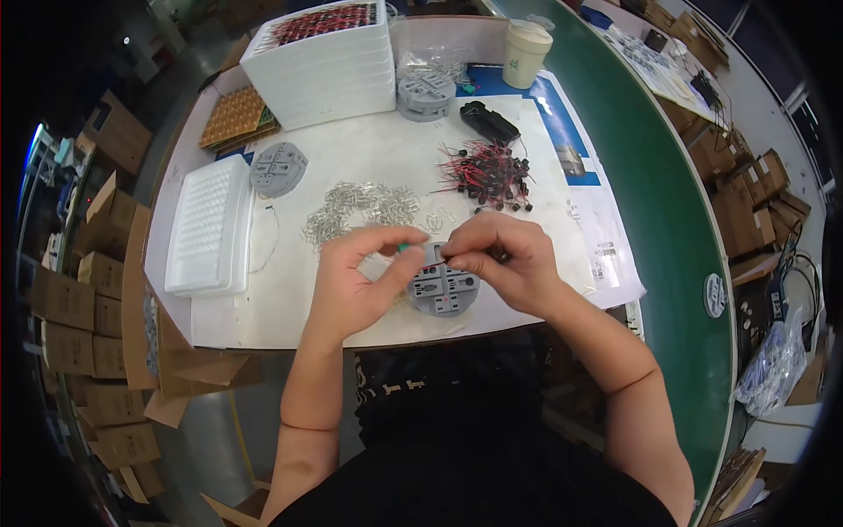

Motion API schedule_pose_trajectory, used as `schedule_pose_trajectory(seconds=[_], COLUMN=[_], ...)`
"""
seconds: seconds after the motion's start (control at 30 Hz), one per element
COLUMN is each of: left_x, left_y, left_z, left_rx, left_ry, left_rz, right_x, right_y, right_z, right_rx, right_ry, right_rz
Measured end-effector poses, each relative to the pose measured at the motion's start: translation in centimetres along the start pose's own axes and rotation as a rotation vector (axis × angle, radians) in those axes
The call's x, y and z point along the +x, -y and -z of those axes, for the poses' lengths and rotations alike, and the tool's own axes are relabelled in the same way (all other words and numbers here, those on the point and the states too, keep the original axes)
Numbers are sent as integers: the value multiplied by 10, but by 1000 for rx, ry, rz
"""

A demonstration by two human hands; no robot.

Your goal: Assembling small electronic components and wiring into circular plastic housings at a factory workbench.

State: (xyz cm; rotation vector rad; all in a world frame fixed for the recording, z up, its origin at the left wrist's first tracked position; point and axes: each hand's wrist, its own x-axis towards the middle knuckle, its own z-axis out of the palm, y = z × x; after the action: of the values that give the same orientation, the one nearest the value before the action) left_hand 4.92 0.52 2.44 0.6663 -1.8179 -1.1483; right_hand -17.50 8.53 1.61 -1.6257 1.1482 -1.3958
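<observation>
My left hand (360,279) is closed in a pinch, with a small green piece (404,249) between its thumb and fingers. My right hand (511,262) pinches thin red and black wires (432,264), which stretch across toward the left fingertips. Whatever else sits inside the right fingers is hidden. Directly under both hands lies a round grey fixture (450,303) with slots and small dark parts in it. Just beyond the hands are a pile of small shiny metal clips (364,211) and a heap of small black parts with red wires (493,174).
White foam trays (325,83) are stacked at the back, wired parts on top. Another white tray (209,227) stands left, beside a second grey fixture (279,169). Farther back are more stacked fixtures (426,95), a black case (489,122) and a lidded cup (526,54).
</observation>
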Motion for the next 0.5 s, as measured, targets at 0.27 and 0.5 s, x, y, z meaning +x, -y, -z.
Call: schedule_pose_trajectory(seconds=[0.27, 0.5], left_x=[-8, -18], left_y=[-5, -8], left_z=[-4, -12], left_rx=[-11, 165], left_ry=[123, 57], left_rz=[98, -158], right_x=[-7, -25], right_y=[5, 1], right_z=[-18, -24], right_rx=[-197, -22], right_ry=[-104, -98], right_rz=[243, 4])
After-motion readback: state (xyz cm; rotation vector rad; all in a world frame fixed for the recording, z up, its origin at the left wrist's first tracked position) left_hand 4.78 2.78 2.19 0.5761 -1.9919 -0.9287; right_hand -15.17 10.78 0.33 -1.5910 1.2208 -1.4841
